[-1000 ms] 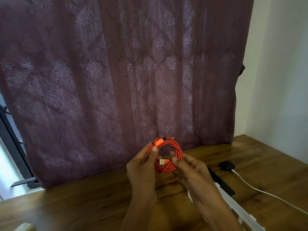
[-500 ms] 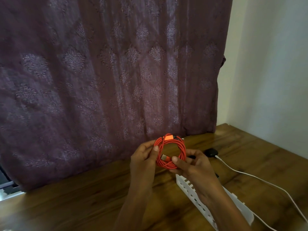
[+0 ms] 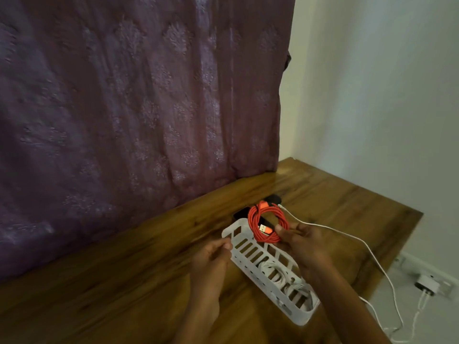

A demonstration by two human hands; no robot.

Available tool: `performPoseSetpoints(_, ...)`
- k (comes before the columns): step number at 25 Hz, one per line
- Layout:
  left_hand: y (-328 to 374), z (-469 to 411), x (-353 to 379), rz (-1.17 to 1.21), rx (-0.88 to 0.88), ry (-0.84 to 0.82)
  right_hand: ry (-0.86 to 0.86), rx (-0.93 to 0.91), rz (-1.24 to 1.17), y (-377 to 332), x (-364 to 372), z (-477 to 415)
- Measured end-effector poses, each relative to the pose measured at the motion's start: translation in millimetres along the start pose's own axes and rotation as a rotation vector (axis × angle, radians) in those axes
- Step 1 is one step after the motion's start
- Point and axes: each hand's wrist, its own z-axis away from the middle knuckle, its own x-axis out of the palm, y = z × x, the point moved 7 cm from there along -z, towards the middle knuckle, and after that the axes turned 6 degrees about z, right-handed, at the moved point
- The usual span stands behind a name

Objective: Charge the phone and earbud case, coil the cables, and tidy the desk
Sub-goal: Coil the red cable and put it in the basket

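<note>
My right hand pinches a coiled orange-red cable and holds it upright just above the far end of a white slotted basket on the wooden desk. My left hand is off the coil, fingers loosely curled beside the basket's left wall, holding nothing. Coiled white cables lie inside the basket. Behind the coil, a dark phone lies flat. A small black earbud case has a white cable running from it off the desk's right edge.
A purple patterned curtain hangs along the desk's back edge. A white wall stands to the right. On the floor at the lower right, a white charger sits in a wall socket with cables plugged in.
My left hand let go of the orange-red coil and dropped beside the basket. My right hand alone now carries the coil, lower and over the basket. The view swung right and down.
</note>
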Motion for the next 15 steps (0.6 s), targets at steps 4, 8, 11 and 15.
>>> performPoseSetpoints(4,-39.5,-28.3,15.4,-0.103,-0.063,0.117,0.084,0.080,0.170,41.1,1.4,-41.5)
performPoseSetpoints(8,-61.0,-48.0,21.9,-0.189,-0.089,0.267,0.082,0.012,0.419,69.3,18.4,-66.8)
performPoseSetpoints(11,-66.7,-57.3,21.6,-0.286,-0.062,0.347,0.022,-0.081,0.602,76.9,30.6,-79.0)
performPoseSetpoints(15,-71.6,-59.4,22.9,-0.293,-0.058,0.356,-0.085,-0.067,0.701,87.1,40.4,-90.9)
